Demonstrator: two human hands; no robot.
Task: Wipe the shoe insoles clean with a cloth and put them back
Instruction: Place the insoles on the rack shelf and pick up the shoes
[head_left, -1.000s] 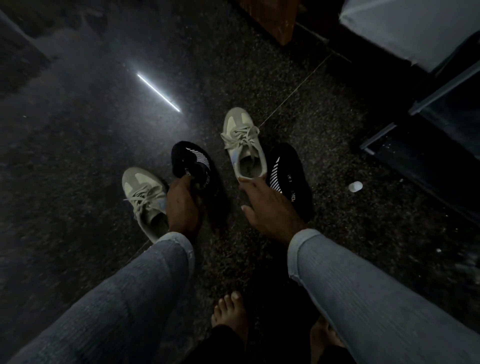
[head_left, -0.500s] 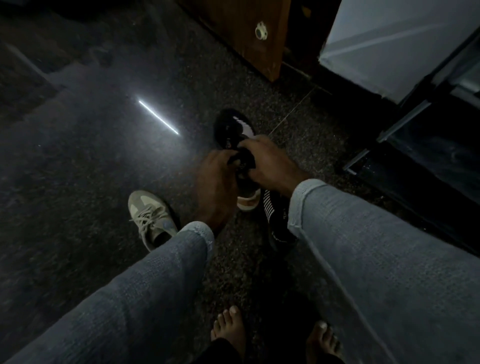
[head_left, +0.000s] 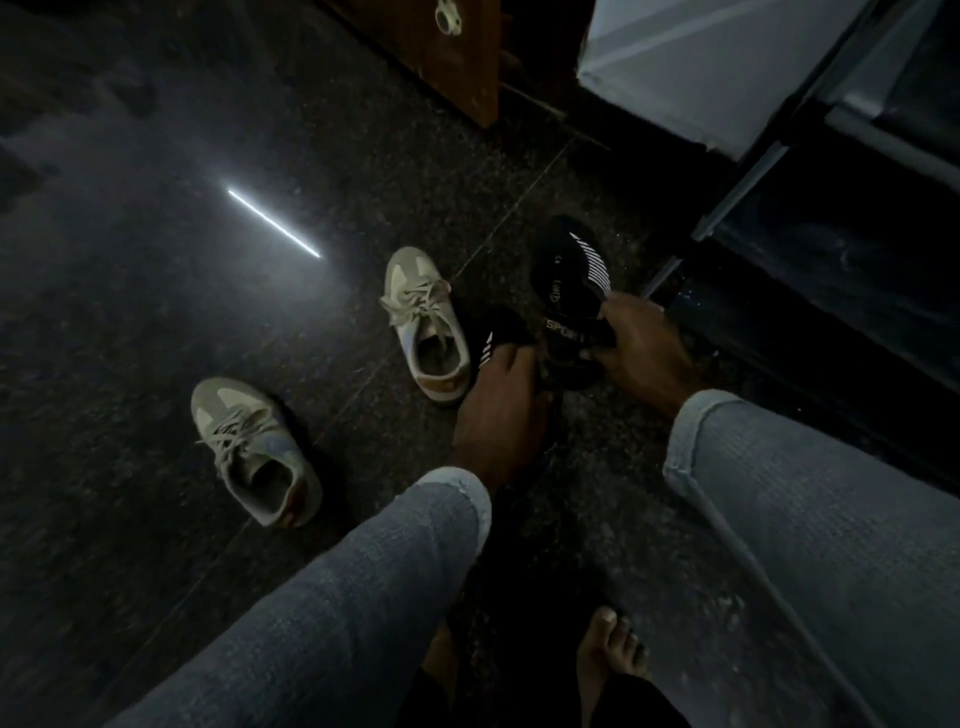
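Both insoles out of sneakers. Right hand (head_left: 641, 348) grips striped insole (head_left: 571, 275); left hand (head_left: 501, 410) clutches second insole (head_left: 491, 338). No cloth visible. Sneakers (head_left: 431, 327) empty on floor (head_left: 156, 312); wiping, reinserting apparently left.

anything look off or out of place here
Nothing damaged or spilled. Both insoles are out of the shoes: the right hand holds one black insole, the left hand is on the other. The two shoes sit apart, at different angles.
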